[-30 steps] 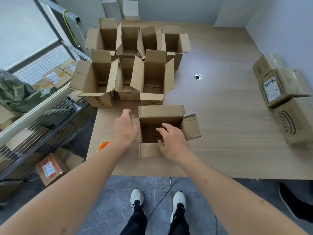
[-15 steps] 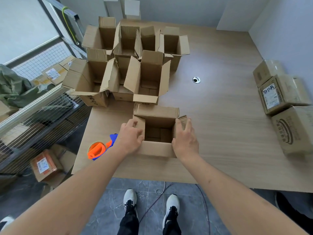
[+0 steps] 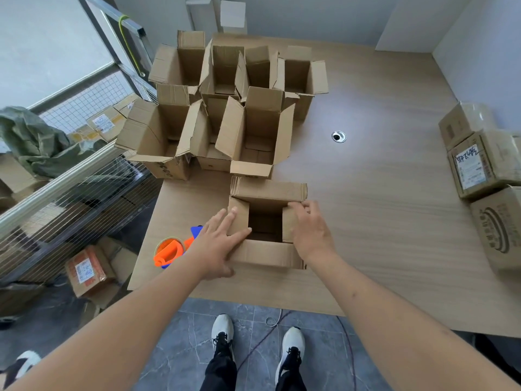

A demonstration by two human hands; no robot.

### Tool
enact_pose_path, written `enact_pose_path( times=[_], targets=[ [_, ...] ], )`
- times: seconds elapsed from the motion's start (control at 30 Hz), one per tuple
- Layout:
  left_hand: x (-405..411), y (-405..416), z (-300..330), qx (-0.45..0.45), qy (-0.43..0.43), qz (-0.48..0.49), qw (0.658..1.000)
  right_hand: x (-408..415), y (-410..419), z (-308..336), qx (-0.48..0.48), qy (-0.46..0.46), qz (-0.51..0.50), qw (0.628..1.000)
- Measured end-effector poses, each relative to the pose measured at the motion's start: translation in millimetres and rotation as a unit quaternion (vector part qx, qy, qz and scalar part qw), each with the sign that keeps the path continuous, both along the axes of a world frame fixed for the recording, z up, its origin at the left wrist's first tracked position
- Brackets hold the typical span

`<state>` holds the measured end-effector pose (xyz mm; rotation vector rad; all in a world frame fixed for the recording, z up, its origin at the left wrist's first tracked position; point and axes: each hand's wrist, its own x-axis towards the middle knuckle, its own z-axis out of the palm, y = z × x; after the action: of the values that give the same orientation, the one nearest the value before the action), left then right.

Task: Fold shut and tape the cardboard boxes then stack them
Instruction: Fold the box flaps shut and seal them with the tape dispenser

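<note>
Head view showed the box (image 3: 266, 230) between the hands, left hand (image 3: 218, 245) flat on its left flap, right hand (image 3: 310, 231) pressing the right flap inward, fingers straight.

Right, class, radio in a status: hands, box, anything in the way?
Left hand and right hand flat on side flaps. Near box half folded, untaped. Tape dispenser beside left wrist. Nothing blocking.

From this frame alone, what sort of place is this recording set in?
Probably a small packing or shipping room: a cluster of open cardboard boxes on a wooden table, taped parcels with shipping labels at its right edge, and an orange tape dispenser.
</note>
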<state>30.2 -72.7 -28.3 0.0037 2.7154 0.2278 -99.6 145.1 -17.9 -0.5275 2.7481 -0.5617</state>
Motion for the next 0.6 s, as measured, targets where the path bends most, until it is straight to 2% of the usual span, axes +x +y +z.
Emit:
enact_pose_path(
  times=[0.07, 0.13, 0.23, 0.33, 0.4, 0.47, 0.53, 0.6],
  targets=[
    [0.5, -1.2, -1.8, 0.108, 0.067, 0.049, 0.991, -6.6, -2.3, -0.1, -0.025, -0.045, -0.043, 0.998],
    [0.2, -6.1, -0.6, 0.212, 0.086, 0.114, 0.967, -14.1, -4.4, 0.7, -0.043, -0.099, -0.057, 0.993],
    [-0.4, -16.2, 3.3, 0.228, 0.114, 0.135, 0.958, -23.1, -5.6, 2.9, -0.070, -0.182, -0.041, 0.980],
    [-2.1, -18.0, 9.0, 0.225, 0.151, 0.144, 0.952, -28.8, -6.1, 0.1, -0.149, -0.221, -0.067, 0.961],
    [-4.3, -12.2, 9.8, 0.229, 0.149, 0.168, 0.947, -28.2, -6.0, -3.3, -0.201, -0.195, -0.131, 0.951],
    [-8.0, -4.1, 8.6, 0.241, 0.132, 0.239, 0.931, -23.9, -7.6, -4.3, -0.225, -0.137, -0.158, 0.952],
    [-12.3, 1.6, 8.2, 0.251, 0.125, 0.315, 0.907, -17.6, -10.0, -3.9, -0.187, -0.066, -0.100, 0.975],
    [-15.7, 1.8, 7.7, 0.249, 0.123, 0.347, 0.896, -9.4, -10.2, -3.3, -0.096, 0.000, -0.014, 0.995]
  ],
)
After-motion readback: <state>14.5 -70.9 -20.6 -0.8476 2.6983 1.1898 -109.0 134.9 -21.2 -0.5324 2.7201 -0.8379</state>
